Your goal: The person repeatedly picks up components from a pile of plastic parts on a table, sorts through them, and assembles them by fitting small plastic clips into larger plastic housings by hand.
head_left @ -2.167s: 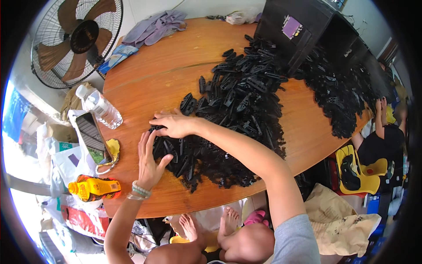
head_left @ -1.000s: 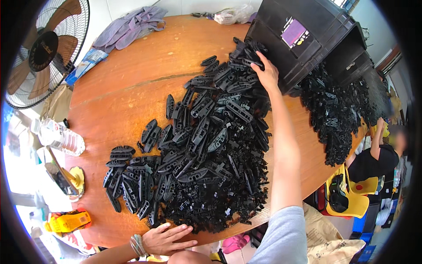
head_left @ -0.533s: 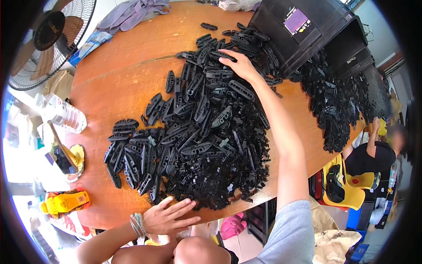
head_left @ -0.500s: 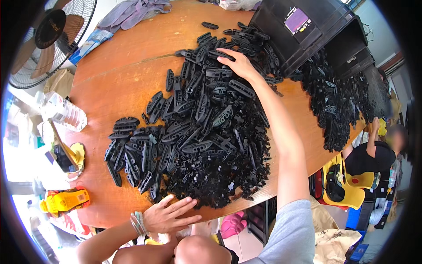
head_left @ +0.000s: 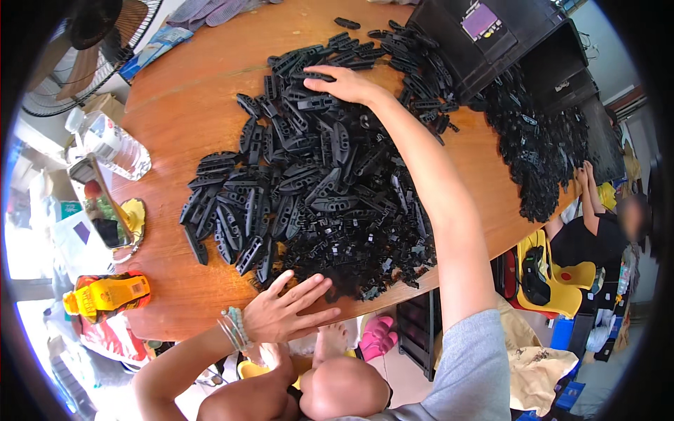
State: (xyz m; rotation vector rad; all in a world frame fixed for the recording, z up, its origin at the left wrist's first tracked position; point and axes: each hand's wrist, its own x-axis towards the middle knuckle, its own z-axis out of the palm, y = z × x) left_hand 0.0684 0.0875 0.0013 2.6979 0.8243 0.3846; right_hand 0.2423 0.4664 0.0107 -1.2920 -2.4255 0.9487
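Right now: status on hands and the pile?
Left hand flat at table edge, fingers spread, touching black plastic parts. Right hand palm-down on pile's far side. Black crate beyond; nothing gripped.

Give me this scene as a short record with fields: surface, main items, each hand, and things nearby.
surface: round brown wooden table
main items: heap of black plastic elongated parts
left hand: open, flat at the table's near edge, fingertips by the heap
right hand: open, palm down on the heap's far side
nearby: black plastic crate tipped on its side, clear plastic water bottle, electric fan
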